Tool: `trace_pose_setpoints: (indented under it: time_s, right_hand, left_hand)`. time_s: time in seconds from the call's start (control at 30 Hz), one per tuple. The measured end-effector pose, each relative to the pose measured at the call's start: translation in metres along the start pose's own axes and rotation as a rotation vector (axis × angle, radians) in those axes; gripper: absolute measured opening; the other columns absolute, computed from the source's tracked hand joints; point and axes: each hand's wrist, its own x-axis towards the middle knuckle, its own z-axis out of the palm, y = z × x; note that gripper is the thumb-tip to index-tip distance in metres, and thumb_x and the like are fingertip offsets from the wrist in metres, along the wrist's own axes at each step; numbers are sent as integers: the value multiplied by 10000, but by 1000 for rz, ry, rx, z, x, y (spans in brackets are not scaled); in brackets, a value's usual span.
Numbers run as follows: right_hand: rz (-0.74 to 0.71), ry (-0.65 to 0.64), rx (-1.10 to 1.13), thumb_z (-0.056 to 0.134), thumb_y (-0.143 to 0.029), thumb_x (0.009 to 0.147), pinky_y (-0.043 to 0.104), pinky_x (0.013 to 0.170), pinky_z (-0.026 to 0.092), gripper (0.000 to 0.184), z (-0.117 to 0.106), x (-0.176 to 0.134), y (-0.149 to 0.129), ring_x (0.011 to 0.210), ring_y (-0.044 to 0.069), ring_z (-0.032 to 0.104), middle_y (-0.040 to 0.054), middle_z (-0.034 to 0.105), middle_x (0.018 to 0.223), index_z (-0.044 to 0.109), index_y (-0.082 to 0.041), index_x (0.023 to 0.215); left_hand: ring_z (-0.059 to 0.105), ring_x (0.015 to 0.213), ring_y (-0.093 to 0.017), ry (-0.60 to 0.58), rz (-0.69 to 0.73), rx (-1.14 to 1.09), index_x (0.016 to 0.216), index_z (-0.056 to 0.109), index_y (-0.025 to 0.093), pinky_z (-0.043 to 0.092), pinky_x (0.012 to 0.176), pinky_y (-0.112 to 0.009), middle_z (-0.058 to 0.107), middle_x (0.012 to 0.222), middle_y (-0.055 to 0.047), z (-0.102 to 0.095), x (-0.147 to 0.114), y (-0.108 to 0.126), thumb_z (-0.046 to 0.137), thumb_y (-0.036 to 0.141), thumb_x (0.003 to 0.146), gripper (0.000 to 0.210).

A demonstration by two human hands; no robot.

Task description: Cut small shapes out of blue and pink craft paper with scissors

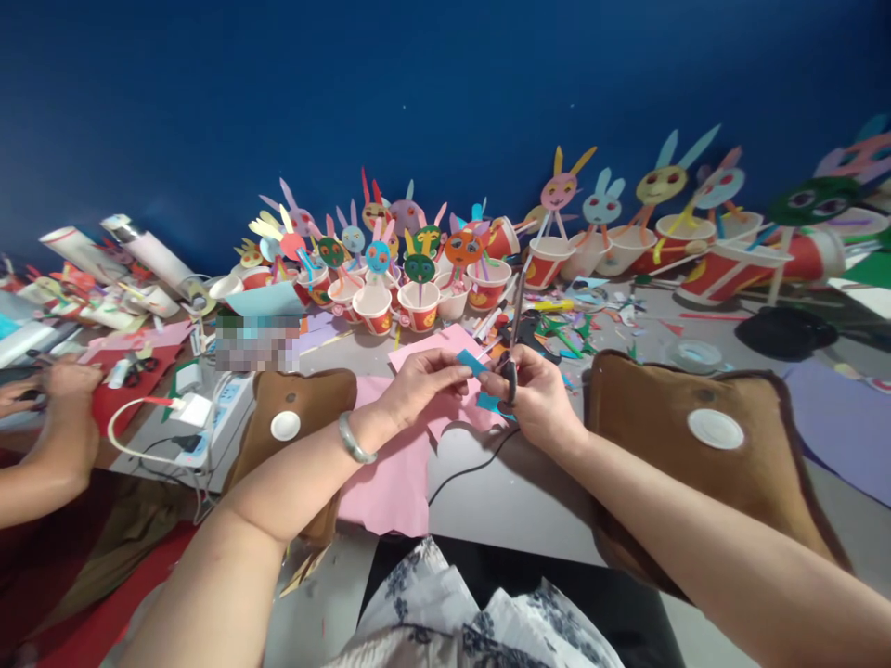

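Between the fingers of my left hand (424,382) is a small piece of blue paper (471,360), pinched near its edge. My right hand (539,394) is wrapped round the handles of a pair of scissors (519,311), whose blades point up and away from me. More blue paper (493,403) shows just below the right fingers; whether it joins the first piece I cannot tell. Sheets of pink paper (390,464) lie under and beside my left hand.
Paper cups (372,306) with paper rabbit faces line the wall. Paper scraps (613,311) litter the table behind my hands. Brown cushions (647,445) flank my arms. At left are a power strip (226,417) and a co-worker's hand (73,382). A black cable (480,464) crosses the table.
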Motion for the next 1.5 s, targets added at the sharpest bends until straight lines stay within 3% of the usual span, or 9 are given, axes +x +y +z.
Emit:
trace_pose_setpoints:
  time_s: [0.13, 0.33, 0.57, 0.67, 0.73, 0.9, 1.07, 1.27, 1.5]
  right_hand:
    - [10, -47, -10, 908, -420, 566, 254, 494, 437, 498, -1, -1, -1, 525, 109, 503, -37, 597, 646, 459, -224, 655]
    - [99, -262, -49, 847, -465, 689, 255, 518, 420, 378, -9, 0, -3, 529, 121, 522, -17, 610, 627, 576, -207, 741]
    - [127, -652, -205, 665, -748, 734, 255, 554, 412, 565, -8, -2, -18, 632, 154, 530, 35, 613, 709, 648, -185, 783]
    - [164, -722, -232, 662, -776, 708, 261, 548, 428, 611, -7, -2, -19, 649, 173, 563, 52, 632, 725, 662, -176, 822]
    - [148, -666, -202, 716, -741, 685, 259, 540, 435, 583, -7, -2, -16, 640, 168, 568, 49, 639, 721, 664, -175, 814]
    - [117, -301, -59, 905, -434, 606, 259, 502, 467, 405, -6, 0, -7, 540, 131, 563, -3, 653, 677, 578, -212, 698]
    - [98, -111, 25, 941, -335, 521, 262, 499, 478, 443, -2, 0, -4, 541, 123, 570, -26, 660, 701, 550, -220, 697]
    - [105, -78, 66, 862, -272, 619, 231, 489, 428, 303, -6, 3, 1, 504, 93, 502, -51, 595, 597, 575, -207, 696]
    - [213, -244, 120, 794, -265, 658, 240, 483, 422, 259, -7, 6, -7, 490, 104, 486, -28, 545, 509, 565, -191, 563]
  left_hand:
    - [610, 582, -108, -6, -91, -56, 832, 609, 148, 480, 550, -223, 641, 654, 7, -5, 0, 5, 788, 339, 731, 281]
    - [630, 617, -113, 152, -39, -254, 833, 619, 133, 495, 589, -228, 653, 687, -12, -23, 10, 22, 747, 308, 779, 224]
    - [593, 568, -102, 267, -33, -373, 745, 619, 116, 467, 586, -245, 650, 677, -30, -27, 15, 42, 655, 300, 886, 235]
    - [592, 589, -98, 247, -15, -345, 772, 620, 124, 478, 623, -249, 643, 687, -21, -27, 16, 40, 696, 340, 856, 243]
    - [601, 622, -96, 205, 26, -314, 798, 618, 132, 497, 663, -251, 637, 705, -12, -27, 16, 36, 733, 354, 820, 250]
    - [631, 709, -136, 83, -11, -111, 809, 579, 165, 514, 605, -244, 607, 744, 0, -18, 6, 20, 815, 392, 709, 343]
    - [598, 634, -97, -15, -26, 38, 803, 533, 173, 518, 645, -246, 559, 717, 36, -6, -2, 3, 766, 430, 755, 350]
    - [602, 623, -102, -11, 18, 123, 783, 571, 163, 473, 601, -226, 612, 727, 10, 0, -4, 5, 726, 353, 779, 245]
    - [678, 778, -153, -84, -53, 71, 1015, 687, 201, 505, 671, -237, 712, 854, -22, 4, -9, 15, 643, 184, 732, 287]
